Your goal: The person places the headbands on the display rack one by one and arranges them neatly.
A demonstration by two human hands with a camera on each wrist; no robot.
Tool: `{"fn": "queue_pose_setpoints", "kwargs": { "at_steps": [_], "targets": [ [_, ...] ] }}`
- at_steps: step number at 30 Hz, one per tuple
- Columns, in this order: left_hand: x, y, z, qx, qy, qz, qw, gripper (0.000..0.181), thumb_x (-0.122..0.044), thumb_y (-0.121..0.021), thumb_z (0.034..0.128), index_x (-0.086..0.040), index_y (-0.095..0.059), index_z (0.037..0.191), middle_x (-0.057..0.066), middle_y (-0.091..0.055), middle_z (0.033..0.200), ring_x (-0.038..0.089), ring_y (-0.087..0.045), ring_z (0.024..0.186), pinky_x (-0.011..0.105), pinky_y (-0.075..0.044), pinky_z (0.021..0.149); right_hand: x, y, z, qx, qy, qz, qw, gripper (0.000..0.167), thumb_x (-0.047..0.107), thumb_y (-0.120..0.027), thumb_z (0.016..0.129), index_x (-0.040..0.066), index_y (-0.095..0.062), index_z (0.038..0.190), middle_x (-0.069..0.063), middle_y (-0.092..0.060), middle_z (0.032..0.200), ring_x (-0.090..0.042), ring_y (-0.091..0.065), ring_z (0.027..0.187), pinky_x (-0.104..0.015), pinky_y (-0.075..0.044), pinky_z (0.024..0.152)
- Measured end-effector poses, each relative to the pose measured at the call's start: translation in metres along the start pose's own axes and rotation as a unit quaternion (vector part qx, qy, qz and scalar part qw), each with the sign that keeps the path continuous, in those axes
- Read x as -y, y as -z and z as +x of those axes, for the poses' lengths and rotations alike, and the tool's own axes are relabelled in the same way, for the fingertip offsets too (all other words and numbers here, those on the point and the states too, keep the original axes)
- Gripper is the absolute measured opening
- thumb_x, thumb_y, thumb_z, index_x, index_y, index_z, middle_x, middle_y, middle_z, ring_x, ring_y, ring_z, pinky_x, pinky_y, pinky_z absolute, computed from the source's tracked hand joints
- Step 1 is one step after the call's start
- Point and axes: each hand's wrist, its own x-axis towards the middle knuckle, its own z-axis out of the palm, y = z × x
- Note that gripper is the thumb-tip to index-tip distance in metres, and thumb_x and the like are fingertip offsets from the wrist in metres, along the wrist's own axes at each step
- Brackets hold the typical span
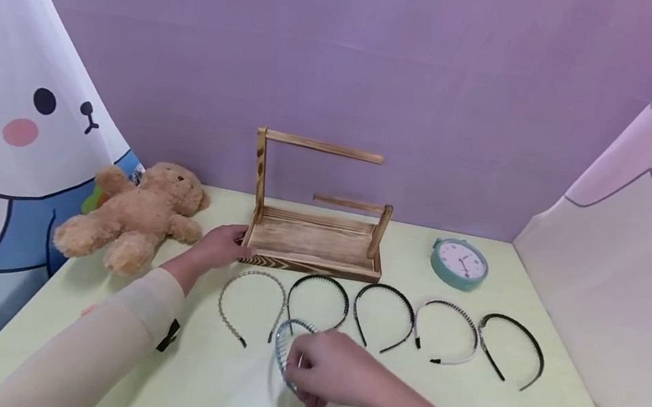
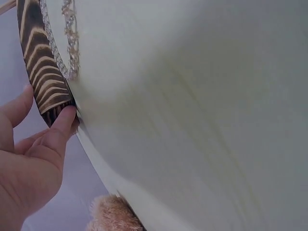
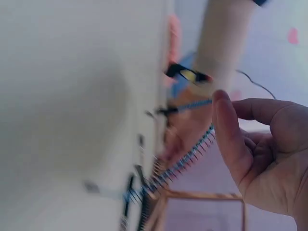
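Note:
A wooden rack (image 1: 311,267) with a tray base, uprights and bars stands at the back of the table. My left hand (image 1: 220,246) grips the left front corner of its tray; in the left wrist view, thumb and fingers of the hand (image 2: 43,149) hold the dark-grained end (image 2: 45,72). My right hand (image 1: 335,368) pinches a blue toothed headband (image 1: 282,349) above the table's front middle. The right wrist view shows the hand (image 3: 260,144) with the blue headband (image 3: 185,161) at its fingertips. Behind it lies a row of headbands, among them a beaded one (image 1: 228,287) and a black one (image 1: 345,295).
More headbands lie to the right, one white (image 1: 456,362) and one black (image 1: 536,348). A teal clock (image 1: 459,265) stands at the back right. A teddy bear (image 1: 145,214) lies at the back left. A black bow-shaped item (image 1: 168,336) is beside the left sleeve.

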Motion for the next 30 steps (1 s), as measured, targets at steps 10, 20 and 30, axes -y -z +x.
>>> {"fn": "queue_pose_setpoints", "kwargs": {
  "at_steps": [10, 20, 30],
  "targets": [
    [-0.004, -0.001, 0.003, -0.005, 0.010, -0.002, 0.9999, 0.069, -0.030, -0.063, 0.0974, -0.003, -0.032, 0.153, 0.022, -0.041, 0.152, 0.041, -0.041, 0.137, 0.053, -0.041, 0.108, 0.003, 0.063, 0.000, -0.003, 0.087, 0.141, 0.9862, 0.009, 0.018, -0.061, 0.098, 0.009, -0.064, 0.099, -0.011, -0.067, 0.085, -0.025, -0.068, 0.078, -0.038, -0.061, 0.068],
    [-0.006, -0.002, 0.001, -0.007, 0.018, -0.005, 0.9998, 0.067, -0.027, -0.063, 0.0974, 0.000, -0.033, 0.151, 0.023, -0.039, 0.152, 0.040, -0.039, 0.138, 0.052, -0.039, 0.110, 0.002, 0.084, 0.028, -0.107, 0.132, 0.188, 0.9672, 0.012, 0.006, -0.056, 0.100, 0.002, -0.061, 0.109, -0.016, -0.061, 0.102, -0.028, -0.069, 0.092, -0.040, -0.060, 0.082],
    [-0.008, -0.003, 0.000, -0.014, 0.016, 0.008, 0.9997, 0.064, -0.026, -0.061, 0.0984, 0.000, -0.035, 0.151, 0.023, -0.041, 0.151, 0.041, -0.039, 0.138, 0.053, -0.037, 0.111, -0.016, 0.093, 0.079, -0.216, 0.132, 0.185, 0.9494, 0.015, 0.009, -0.056, 0.100, 0.003, -0.061, 0.112, -0.014, -0.065, 0.105, -0.028, -0.071, 0.098, -0.036, -0.058, 0.087]
  ]
}}
